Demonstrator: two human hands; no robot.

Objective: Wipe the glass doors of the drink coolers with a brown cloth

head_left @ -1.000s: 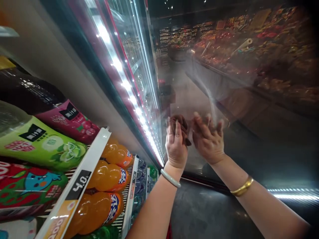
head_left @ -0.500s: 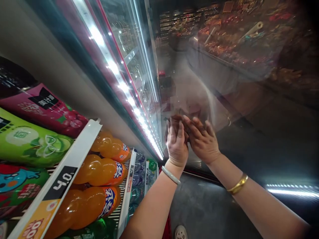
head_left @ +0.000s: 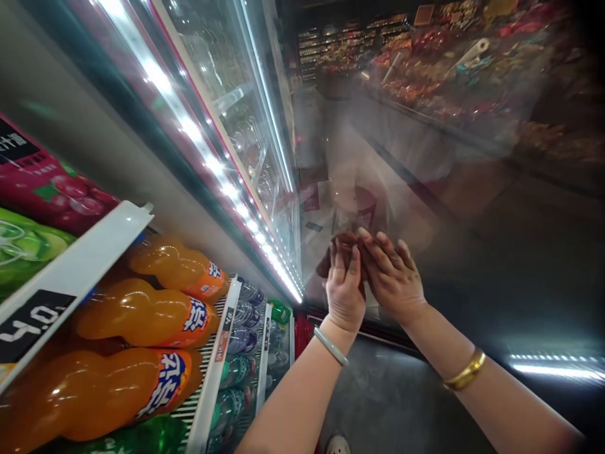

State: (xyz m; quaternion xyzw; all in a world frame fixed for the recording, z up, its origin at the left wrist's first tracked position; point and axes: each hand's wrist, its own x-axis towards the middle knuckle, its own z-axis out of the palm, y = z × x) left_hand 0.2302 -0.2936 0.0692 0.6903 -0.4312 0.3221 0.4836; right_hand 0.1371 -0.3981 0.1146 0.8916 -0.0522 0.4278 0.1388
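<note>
My left hand presses a crumpled brown cloth against the glass door of a drinks cooler. Its fingers lie over the cloth, and part of the cloth sticks out to the left of them. Close beside it, my right hand lies flat on the glass with its fingers stretched out, touching or nearly touching the cloth's right edge. How much cloth is under its palm is hidden. A pale bangle is on my left wrist, a gold bracelet on my right.
Orange soda bottles lie on a cooler shelf at left, behind a white price rail. Further shelves hold several clear and green bottles. A bright light strip runs along the door frame. Below are the grey floor and a shoe.
Both hands have shifted slightly down and to the right in view, still against the glass. The brown cloth shows more clearly. The shelves have moved left in view as the camera turned.
</note>
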